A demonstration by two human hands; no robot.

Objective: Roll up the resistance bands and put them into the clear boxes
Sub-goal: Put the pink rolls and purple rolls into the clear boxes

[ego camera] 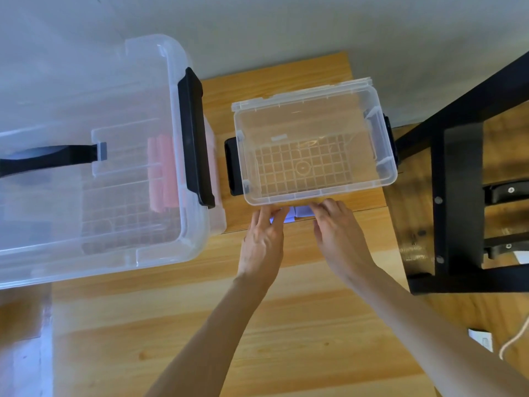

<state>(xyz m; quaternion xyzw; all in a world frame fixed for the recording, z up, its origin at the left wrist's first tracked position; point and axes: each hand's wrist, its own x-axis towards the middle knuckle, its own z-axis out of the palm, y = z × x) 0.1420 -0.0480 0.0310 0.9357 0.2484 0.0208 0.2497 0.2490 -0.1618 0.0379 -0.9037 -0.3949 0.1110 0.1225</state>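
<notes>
Wood table (300, 325): both hands (262, 242) on lilac band (302, 212), no legible labels.

The small clear box (315, 156) stands open-topped, flanked by the large lidded box (100, 156) and black frame (461, 196).

Both bare forearms reach forward from the lower edge of the view, angled toward each other so the hands nearly meet. The left hand (264, 239) lies back up, fingers stretched forward and slightly spread, fingertips bent down at the far end. The right hand (339, 233) is also back up, just beside it, fingers curled downward at the tips; what either grip holds is mostly hidden.
</notes>
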